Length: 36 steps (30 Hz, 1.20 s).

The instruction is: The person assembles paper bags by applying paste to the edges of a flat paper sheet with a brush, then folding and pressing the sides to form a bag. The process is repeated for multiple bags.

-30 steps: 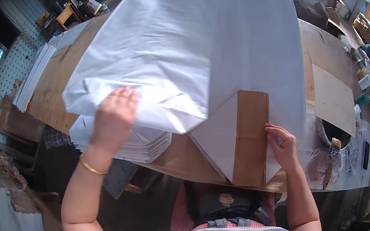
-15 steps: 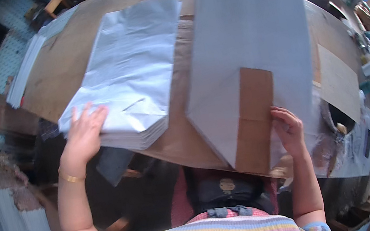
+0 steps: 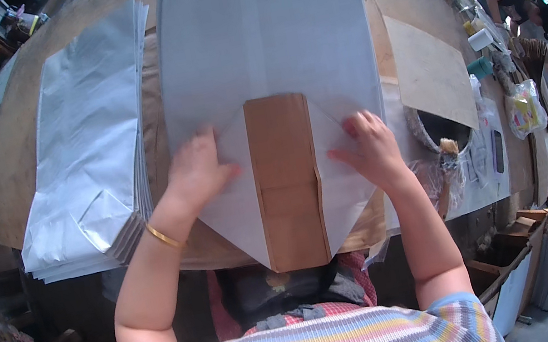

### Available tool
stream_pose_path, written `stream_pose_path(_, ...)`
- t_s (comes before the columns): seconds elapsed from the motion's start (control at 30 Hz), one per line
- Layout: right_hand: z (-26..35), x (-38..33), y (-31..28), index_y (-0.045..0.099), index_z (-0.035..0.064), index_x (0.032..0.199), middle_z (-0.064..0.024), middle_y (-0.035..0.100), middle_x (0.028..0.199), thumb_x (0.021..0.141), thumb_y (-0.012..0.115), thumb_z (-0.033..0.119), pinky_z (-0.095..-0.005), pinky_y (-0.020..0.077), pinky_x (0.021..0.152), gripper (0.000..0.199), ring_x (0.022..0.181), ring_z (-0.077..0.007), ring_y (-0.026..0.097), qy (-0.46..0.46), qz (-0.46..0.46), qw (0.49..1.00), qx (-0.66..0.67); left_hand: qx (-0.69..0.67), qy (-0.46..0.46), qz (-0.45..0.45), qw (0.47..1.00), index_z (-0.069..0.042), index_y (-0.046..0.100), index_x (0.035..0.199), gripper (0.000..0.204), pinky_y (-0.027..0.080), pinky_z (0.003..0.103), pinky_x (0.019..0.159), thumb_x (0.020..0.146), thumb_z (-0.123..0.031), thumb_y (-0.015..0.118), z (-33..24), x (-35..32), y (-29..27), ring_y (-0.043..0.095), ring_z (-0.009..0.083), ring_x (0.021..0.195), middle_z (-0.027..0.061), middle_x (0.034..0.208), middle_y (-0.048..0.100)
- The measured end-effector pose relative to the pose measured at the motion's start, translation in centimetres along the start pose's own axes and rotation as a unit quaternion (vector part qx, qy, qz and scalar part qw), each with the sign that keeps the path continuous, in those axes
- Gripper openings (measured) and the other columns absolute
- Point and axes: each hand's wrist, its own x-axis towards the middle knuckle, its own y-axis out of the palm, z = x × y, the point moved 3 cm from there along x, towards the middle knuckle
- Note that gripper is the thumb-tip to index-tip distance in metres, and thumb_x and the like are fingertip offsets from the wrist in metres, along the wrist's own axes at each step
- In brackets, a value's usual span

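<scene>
In front of me lies a large white paper sack (image 3: 259, 36), its near end folded to a blunt point. A brown paper strip (image 3: 282, 148) runs down the middle of that folded end. My left hand (image 3: 195, 173) rests at the left folded edge, slightly blurred, with thumb and fingers apart. At the right folded edge is my right hand (image 3: 373, 147), its thumb spread from its bent fingers. Neither hand holds anything that I can see. To the left lies a pile of shiny white sacks (image 3: 86, 108) with folded near ends.
The wooden table (image 3: 8, 165) spans the work area. Right of the sack are a pale flat sheet (image 3: 427, 66), a round tub with a brush (image 3: 448, 148) on its rim, and a phone (image 3: 498, 151). Another person (image 3: 514, 0) bends over at the far right.
My left hand has left the shiny sack pile and come over to the large sack. My right hand has moved up off the brown strip's edge. The view has swung right.
</scene>
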Motion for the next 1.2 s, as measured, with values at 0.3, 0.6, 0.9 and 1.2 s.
stream_pose_path(0.3, -0.3, 2.1, -1.9, 0.059, 0.0018, 0.082, -0.012, 0.059, 0.081, 0.071, 0.07, 0.003, -0.043, 0.0489, 0.077, 0.016, 0.084, -0.0344, 0.057, -0.188, 0.064, 0.98, 0.02, -0.008, 0.185, -0.042, 0.982, 0.003, 0.062, 0.073, 0.008, 0.048, 0.045, 0.066, 0.073, -0.002, 0.069, 3.3, -1.0, -2.3, 0.062, 0.037, 0.074, 0.019, 0.079, 0.063)
stream_pose_path(0.6, 2.9, 1.3, -1.7, 0.063, 0.0069, 0.107, -0.0047, 0.064, 0.102, 0.081, 0.061, 0.008, -0.0385, 0.0462, 0.097, 0.026, 0.106, -0.0224, 0.06, -0.236, 0.19, 0.895, -0.327, 0.357, 0.18, -0.054, 0.915, -0.002, 0.067, 0.08, 0.009, 0.053, 0.039, 0.082, 0.075, -0.004, 0.061, 0.1, -1.5, 0.0, 0.067, 0.0279, 0.088, 0.011, 0.083, 0.066)
stream_pose_path(0.9, 6.5, -2.2, 4.7, 0.026, -0.0069, 0.148, -0.0232, 0.028, 0.155, 0.072, 0.075, 0.042, -0.0428, 0.0189, 0.121, 0.103, 0.146, -0.0357, 0.026, -0.233, 0.057, 0.97, -0.046, 0.092, 0.27, -0.021, 0.958, 0.005, 0.028, 0.147, 0.102, 0.017, 0.047, 0.121, 0.069, -0.039, 0.076, -1.1, -3.7, 6.5, 0.023, 0.038, 0.145, 0.0251, 0.154, 0.028)
stream_pose_path(1.2, 0.6, -3.1, 2.1, 0.036, -0.0032, 0.145, -0.0241, 0.038, 0.15, 0.071, 0.08, 0.032, -0.0503, 0.0233, 0.118, 0.093, 0.141, -0.038, 0.034, -0.196, 0.027, 0.978, 0.062, 0.09, 0.204, -0.029, 0.974, 0.004, 0.025, 0.149, 0.095, 0.02, 0.044, 0.12, 0.077, -0.033, 0.076, 3.3, -5.6, 3.5, 0.023, 0.0387, 0.146, 0.0245, 0.156, 0.026)
